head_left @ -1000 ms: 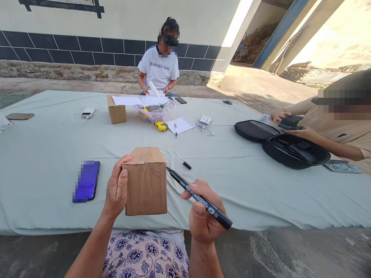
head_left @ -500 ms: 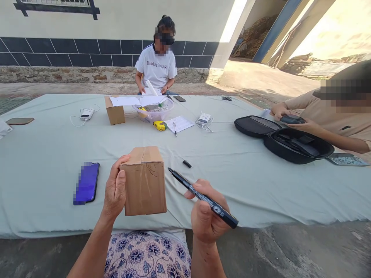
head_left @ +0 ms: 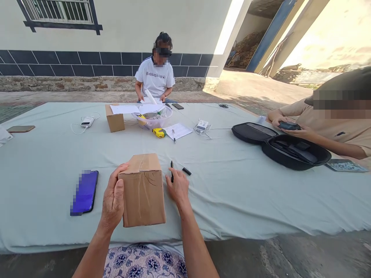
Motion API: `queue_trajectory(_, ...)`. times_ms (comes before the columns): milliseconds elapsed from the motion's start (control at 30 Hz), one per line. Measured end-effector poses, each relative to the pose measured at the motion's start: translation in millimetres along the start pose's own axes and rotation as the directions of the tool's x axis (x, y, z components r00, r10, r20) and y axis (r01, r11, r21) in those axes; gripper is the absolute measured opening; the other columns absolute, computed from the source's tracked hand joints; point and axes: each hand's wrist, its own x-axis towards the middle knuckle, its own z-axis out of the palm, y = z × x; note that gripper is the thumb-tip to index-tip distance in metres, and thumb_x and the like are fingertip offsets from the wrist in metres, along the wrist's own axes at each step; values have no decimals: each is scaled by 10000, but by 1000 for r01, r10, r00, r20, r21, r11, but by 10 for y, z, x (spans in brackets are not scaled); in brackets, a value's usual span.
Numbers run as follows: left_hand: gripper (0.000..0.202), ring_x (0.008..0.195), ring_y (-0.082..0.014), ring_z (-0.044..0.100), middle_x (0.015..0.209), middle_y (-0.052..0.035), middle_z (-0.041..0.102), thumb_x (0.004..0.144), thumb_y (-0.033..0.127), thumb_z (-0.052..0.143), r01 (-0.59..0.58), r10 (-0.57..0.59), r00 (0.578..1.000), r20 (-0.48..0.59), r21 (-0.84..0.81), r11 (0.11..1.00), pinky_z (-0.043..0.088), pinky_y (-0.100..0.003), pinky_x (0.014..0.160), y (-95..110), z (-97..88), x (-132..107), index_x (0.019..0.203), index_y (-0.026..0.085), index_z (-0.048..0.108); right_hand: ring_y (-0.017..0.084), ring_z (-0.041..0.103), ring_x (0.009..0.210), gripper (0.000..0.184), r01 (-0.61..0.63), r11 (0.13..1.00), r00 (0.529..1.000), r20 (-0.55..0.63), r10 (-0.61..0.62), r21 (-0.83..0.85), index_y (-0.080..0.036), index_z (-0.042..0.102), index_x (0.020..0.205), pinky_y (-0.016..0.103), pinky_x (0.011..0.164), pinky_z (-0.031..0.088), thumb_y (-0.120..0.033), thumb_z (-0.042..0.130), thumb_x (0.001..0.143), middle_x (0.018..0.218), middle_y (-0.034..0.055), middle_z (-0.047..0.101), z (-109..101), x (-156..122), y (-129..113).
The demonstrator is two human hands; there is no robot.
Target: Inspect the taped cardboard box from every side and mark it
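Observation:
A brown cardboard box [head_left: 143, 200] stands on the cloth in front of me, with a few black curved lines near the top of the side facing me. My left hand [head_left: 114, 197] grips its left side, thumb on the near face. Just right of the box, my right hand [head_left: 179, 187] is low over the cloth with its fingers around a black marker pen [head_left: 172, 170]. The pen points away from me; the hand covers part of it. The loose black pen cap [head_left: 186, 171] lies beside that hand.
A phone [head_left: 85, 193] lies left of the box. Farther back are a smaller box [head_left: 115, 121], a plastic basket [head_left: 153, 122], a yellow tape measure [head_left: 159, 133] and paper [head_left: 181, 130]. An open black case [head_left: 295, 164] sits at right. Two people sit around the table.
My right hand has moved forward and left, bringing the marker pen down beside the box, near its cap. My left hand keeps its hold on the box. The view has tilted up slightly.

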Motion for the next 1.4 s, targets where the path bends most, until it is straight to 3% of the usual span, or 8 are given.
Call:
queue_trajectory(233, 406, 1391, -252, 548, 1433, -82, 636, 1061, 487, 420, 41, -41, 999, 4, -31, 999, 431, -412, 1169, -15, 12, -12, 1341, 265, 612, 335, 562, 1261, 293, -52, 993, 997, 52, 58, -110, -221, 755, 1136, 505, 1070, 372, -191, 663, 861, 1307, 155, 669, 140, -132, 129)
queue_trajectory(500, 399, 1370, -242, 572, 1422, -69, 655, 1062, 485, 425, 28, -29, 999, -19, -18, 999, 427, -399, 1175, -55, -5, -7, 1336, 276, 626, 283, 672, 1186, 450, 39, 987, 999, -2, -40, 157, -177, 668, 1302, 469, 991, 551, -429, 408, 1035, 1288, 172, 719, -52, -204, -33)
queue_trajectory(600, 416, 1365, -247, 574, 1413, -75, 661, 1054, 501, 435, 32, -33, 998, -45, -25, 999, 431, -402, 1173, -67, -8, -3, 1328, 265, 640, 242, 750, 1049, 560, 57, 906, 985, 123, -119, 419, -211, 614, 1402, 383, 870, 617, -578, 387, 1047, 1267, 153, 741, -323, -347, -234)
queue_trajectory(700, 436, 1362, -261, 573, 1435, -75, 646, 1040, 530, 453, 91, -95, 994, -63, -55, 994, 429, -414, 1173, -82, -6, 13, 1330, 271, 651, 294, 645, 1300, 757, 15, 793, 915, 311, -256, 609, -314, 479, 1540, 423, 967, 597, -755, 522, 927, 1537, 140, 569, -601, -457, -427)
queue_trajectory(800, 489, 1357, -289, 575, 1446, -84, 637, 1017, 582, 470, 193, -201, 977, -68, -114, 975, 434, -442, 1168, -109, -1, 34, 1361, 278, 637, 331, 483, 1474, 928, -58, 788, 863, 428, -269, 613, -361, 362, 1604, 467, 1056, 554, -744, 689, 825, 1658, 118, 420, -708, -505, -546)
queue_trajectory(967, 602, 1347, -302, 583, 1511, -98, 584, 976, 668, 484, 285, -301, 950, -83, -167, 944, 513, -416, 1081, -176, 15, 40, 1425, 279, 585, 313, 448, 1495, 740, -155, 751, 884, 429, -184, 642, -293, 416, 1569, 445, 1040, 574, -571, 649, 925, 1633, 124, 444, -469, -539, -619)
queue_trajectory(1167, 622, 1510, -277, 406, 1612, -75, 484, 1008, 628, 439, 367, -377, 926, -27, -171, 914, 355, -418, 1232, -274, 27, 17, 1519, 282, 510, 292, 551, 1386, 554, -192, 725, 932, 353, -76, 662, -288, 538, 1457, 418, 981, 590, -406, 645, 927, 1488, 102, 596, -144, -547, -641)
queue_trajectory(1400, 547, 1345, -278, 573, 1463, -113, 615, 963, 473, 548, 514, -523, 852, -8, -175, 840, 495, -428, 1093, -465, 77, 61, 1464, 252, 558, 303, 684, 1149, 404, -243, 720, 960, 269, 82, 649, -229, 687, 1230, 448, 885, 593, -350, 651, 846, 1253, 112, 724, 192, -418, -567)
